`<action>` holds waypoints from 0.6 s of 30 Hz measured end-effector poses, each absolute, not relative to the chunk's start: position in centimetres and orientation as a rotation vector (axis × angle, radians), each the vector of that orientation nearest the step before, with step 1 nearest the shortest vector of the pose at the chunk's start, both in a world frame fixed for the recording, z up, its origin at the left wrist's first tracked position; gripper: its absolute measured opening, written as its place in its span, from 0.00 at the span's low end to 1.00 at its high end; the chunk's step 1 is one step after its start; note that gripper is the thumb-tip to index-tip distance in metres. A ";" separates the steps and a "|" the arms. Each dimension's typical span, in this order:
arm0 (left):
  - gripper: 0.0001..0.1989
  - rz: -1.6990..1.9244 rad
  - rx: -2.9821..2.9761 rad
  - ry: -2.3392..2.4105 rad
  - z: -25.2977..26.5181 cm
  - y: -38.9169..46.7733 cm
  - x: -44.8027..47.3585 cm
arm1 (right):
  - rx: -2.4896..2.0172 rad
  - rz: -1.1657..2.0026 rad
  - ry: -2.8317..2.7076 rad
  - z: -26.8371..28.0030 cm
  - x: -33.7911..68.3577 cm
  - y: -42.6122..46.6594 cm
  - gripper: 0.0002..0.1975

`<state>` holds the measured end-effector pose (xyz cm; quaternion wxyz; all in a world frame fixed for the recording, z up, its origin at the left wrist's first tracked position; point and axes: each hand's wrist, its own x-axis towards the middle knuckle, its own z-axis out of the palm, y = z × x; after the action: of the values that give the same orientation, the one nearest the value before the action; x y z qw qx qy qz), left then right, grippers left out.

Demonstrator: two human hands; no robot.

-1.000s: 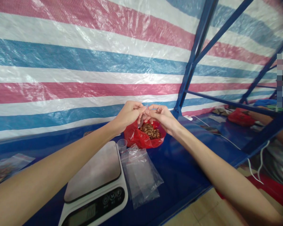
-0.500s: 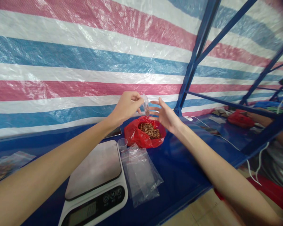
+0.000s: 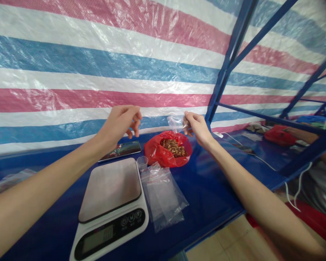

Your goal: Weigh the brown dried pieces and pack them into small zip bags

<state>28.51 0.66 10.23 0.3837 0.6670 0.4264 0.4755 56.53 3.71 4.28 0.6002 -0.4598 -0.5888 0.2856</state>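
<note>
A striped tarp is hanging behind a blue table. A kitchen scale is sitting on it, with flat clear bags lying just beside it. A red bag of brown pieces is resting farther back. The right hand is pinching a small clear bag above the red bag. The left hand is hovering loosely curled, holding nothing.

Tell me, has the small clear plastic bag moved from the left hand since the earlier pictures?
Yes. The small clear plastic bag is now pinched by the right hand, above the red plastic bag of brown pieces; the left hand is empty.
</note>
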 end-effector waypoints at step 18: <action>0.18 1.314 1.351 1.543 7.0 -3.2 13.5 | -1.103 0.155 -2.081 5.4 55.3 3.8 0.17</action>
<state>13.48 -3.21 7.02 0.3458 0.5204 0.5944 0.5063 55.33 3.84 5.41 0.3808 -0.4323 -0.8151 0.0607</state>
